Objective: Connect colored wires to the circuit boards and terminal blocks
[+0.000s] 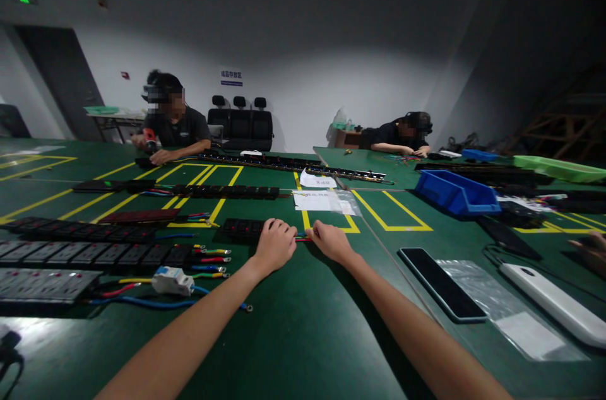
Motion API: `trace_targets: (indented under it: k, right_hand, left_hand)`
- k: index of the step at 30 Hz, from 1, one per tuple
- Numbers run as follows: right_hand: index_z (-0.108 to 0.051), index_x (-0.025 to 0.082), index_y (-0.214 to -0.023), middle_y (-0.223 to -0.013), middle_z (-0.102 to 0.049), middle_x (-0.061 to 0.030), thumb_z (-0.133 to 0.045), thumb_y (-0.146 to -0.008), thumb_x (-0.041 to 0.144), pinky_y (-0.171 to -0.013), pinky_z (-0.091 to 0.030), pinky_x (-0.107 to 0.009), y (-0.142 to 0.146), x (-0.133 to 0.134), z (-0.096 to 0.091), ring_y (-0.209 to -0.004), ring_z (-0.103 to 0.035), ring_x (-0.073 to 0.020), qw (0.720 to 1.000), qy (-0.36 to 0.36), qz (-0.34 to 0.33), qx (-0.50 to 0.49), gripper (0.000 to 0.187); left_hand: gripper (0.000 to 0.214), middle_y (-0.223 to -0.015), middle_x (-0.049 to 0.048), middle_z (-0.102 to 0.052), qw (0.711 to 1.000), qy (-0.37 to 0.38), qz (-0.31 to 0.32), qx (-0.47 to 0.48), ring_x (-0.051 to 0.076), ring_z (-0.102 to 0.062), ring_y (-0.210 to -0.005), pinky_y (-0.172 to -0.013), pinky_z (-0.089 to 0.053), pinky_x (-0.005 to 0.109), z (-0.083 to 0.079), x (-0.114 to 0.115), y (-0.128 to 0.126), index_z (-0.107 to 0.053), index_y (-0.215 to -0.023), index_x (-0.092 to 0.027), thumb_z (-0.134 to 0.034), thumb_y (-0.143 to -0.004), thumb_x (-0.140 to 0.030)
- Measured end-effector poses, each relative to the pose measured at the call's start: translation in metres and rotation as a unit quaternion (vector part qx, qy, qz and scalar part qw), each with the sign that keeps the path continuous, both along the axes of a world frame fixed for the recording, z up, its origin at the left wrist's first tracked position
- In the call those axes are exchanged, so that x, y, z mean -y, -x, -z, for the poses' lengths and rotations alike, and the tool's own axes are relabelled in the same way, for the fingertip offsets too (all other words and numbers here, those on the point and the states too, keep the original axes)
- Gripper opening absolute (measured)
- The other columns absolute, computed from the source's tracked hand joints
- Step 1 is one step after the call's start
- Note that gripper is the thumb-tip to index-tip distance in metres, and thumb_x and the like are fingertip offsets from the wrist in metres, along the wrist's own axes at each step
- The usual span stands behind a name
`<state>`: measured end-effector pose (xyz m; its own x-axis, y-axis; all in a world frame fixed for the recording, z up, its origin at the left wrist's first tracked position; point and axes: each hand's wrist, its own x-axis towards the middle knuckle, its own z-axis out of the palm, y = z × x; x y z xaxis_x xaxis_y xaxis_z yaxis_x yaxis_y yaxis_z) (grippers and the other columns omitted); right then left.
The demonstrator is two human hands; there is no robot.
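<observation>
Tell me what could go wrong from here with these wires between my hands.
A hard tug by the right hand could strain the wires; the left hand covers the end of the black socket strip, so a loose joint there might go unseen. The left forearm might snag the ring terminal jutting beside it.

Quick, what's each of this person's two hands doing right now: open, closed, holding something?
Left hand: closed over the end of a black socket strip.
Right hand: closed on thin coloured wires.

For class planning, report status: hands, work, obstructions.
Left hand at black rectangular socket strip; right hand holding thin multicoloured wires; white paper sheet beyond, not blocking.
</observation>
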<state>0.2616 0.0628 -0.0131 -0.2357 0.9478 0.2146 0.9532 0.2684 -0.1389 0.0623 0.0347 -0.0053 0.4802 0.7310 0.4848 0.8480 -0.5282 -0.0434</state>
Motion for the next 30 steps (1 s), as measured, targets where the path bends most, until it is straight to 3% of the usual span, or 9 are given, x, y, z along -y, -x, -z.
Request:
trace_targets:
  k: [10,23,30]
  right_hand:
    - [-0.052,0.021,-0.101,-0.09,-0.074,-0.007,-0.029,-0.107,0.048,-0.062,-0.03,-0.028,0.0024,0.0013,-0.0015,-0.082,-0.071,-0.0217,1.0,0.011,0.013,0.011,0.035]
    - [-0.052,0.022,-0.1,-0.089,-0.074,-0.006,-0.04,-0.103,0.052,-0.059,-0.026,-0.029,0.0003,0.0001,0.0037,-0.083,-0.071,-0.0239,1.0,-0.01,0.003,0.015,0.032]
    - [-0.054,0.022,-0.102,-0.089,-0.074,-0.0071,-0.041,-0.103,0.052,-0.062,-0.03,-0.028,0.0006,-0.0003,0.003,-0.083,-0.07,-0.0234,1.0,-0.002,0.005,0.016,0.033]
  left_hand:
    - [0.018,-0.102,0.0079,-0.07,1.0,-0.002,0.001,0.009,0.025,-0.057,-0.105,-0.103,-0.034,0.045,0.0003,-0.0004,-0.0006,-0.066,-0.104,-0.021,-0.051,-0.094,-0.024]
    - [0.022,-0.103,0.0078,-0.07,1.0,-0.008,0.002,0.013,0.025,-0.057,-0.105,-0.102,-0.035,0.045,0.0042,-0.0018,-0.0002,-0.065,-0.111,-0.021,-0.053,-0.093,-0.023]
    - [0.021,-0.103,0.0084,-0.07,1.0,-0.008,0.002,0.011,0.025,-0.057,-0.105,-0.102,-0.035,0.045,0.0045,-0.0021,-0.0003,-0.065,-0.11,-0.02,-0.053,-0.093,-0.024]
